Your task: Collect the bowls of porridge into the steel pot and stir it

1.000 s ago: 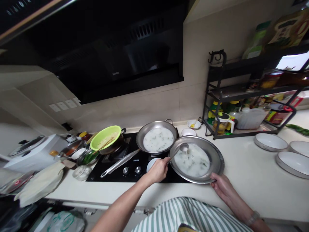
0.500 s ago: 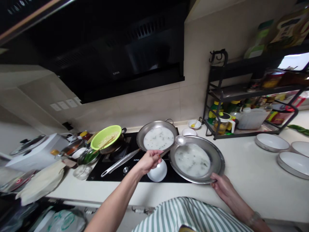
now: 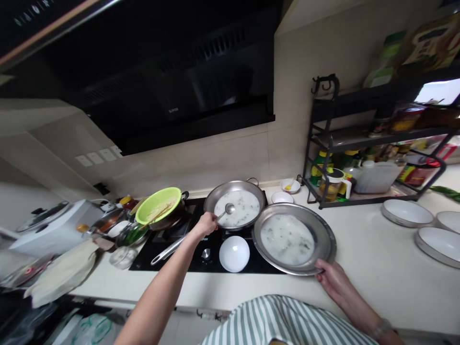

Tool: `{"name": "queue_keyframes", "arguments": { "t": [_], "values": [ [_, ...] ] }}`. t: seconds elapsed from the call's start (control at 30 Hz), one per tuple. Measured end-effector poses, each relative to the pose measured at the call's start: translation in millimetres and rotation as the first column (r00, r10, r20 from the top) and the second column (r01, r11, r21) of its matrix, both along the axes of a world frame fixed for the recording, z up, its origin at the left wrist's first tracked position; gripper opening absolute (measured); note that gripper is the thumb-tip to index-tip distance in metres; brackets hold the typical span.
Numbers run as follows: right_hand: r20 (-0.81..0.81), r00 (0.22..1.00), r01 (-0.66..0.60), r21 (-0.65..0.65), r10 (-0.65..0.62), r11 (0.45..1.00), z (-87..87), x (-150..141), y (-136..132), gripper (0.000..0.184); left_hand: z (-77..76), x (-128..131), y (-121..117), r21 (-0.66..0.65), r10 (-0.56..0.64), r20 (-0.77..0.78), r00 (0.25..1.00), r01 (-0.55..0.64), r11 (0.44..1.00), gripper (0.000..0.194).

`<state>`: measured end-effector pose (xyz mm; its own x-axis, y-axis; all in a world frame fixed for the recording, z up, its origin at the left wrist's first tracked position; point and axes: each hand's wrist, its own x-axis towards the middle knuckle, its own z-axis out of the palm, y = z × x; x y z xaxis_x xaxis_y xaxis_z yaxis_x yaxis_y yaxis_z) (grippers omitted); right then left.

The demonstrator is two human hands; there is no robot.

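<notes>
My left hand (image 3: 207, 224) is closed around the handle of a metal ladle (image 3: 229, 208). The ladle's bowl is over the white, green-flecked soup (image 3: 241, 215) in the steel wok (image 3: 211, 193) on the stove. With my right hand (image 3: 332, 274) I grip the near right rim of a wide steel basin (image 3: 325, 235), which holds more of the same milky soup with green bits. Between my hands, a small white bowl (image 3: 234, 254) rests on the stove's front part. The wok's long handle (image 3: 167, 253) points toward the front left, partly behind my left forearm.
A lime-green colander (image 3: 143, 211) with chopsticks sits on a dark pot at the stove's left. Right of the basin stand a black spice rack (image 3: 362, 201) and several white dishes (image 3: 406, 212). Two small bowls (image 3: 282, 197) lie behind the basin. A range hood (image 3: 172, 72) hangs above.
My left hand has carried the ladle leftward, from over the basin to over the wok. The white bowl has come fully into view. My right hand stays on the basin's rim.
</notes>
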<state>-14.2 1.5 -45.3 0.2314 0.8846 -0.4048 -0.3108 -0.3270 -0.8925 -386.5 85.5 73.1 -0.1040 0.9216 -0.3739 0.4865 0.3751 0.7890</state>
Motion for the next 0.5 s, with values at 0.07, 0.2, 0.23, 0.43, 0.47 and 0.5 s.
{"name": "queue_keyframes", "arguments": {
  "t": [0.07, 0.2, 0.23, 0.43, 0.47, 0.5],
  "values": [
    [-0.004, 1.0, -0.001, -0.007, 0.001, 1.0, 0.7, 0, 0, 0.018, -1.3, 1, 3, -0.017, 0.012, 0.019, 1.0, -0.011, 1.0, 0.006],
    [-0.064, 0.997, 0.042, -0.03, -0.043, 0.999, 0.2, -1, 0, 0.02, 1.7, 0, 4, -0.052, 0.027, 0.088, 0.996, -0.023, 0.998, 0.006],
    [-0.078, 0.996, 0.05, -0.032, -0.052, 0.998, -0.2, -1, 0, 0.02, 3.2, -1, 4, -0.062, 0.032, 0.118, 0.992, -0.025, 0.998, 0.007],
    [-0.048, 0.998, 0.028, -0.021, -0.029, 0.999, -0.4, 0, -1, 0.017, 12.5, -11, -2, -0.116, 0.11, 0.307, 0.945, -0.078, 0.99, 0.008],
    [-0.047, 0.999, 0.023, -0.018, -0.023, 1.0, 0.1, 0, -1, 0.017, 13.6, -12, -3, -0.131, 0.127, 0.34, 0.932, -0.087, 0.988, 0.009],
    [-0.046, 0.999, 0.016, -0.016, -0.017, 1.0, 0.7, 0, -1, 0.017, 14.6, -14, -3, -0.149, 0.144, 0.375, 0.916, -0.094, 0.984, 0.01]
  ]
}}
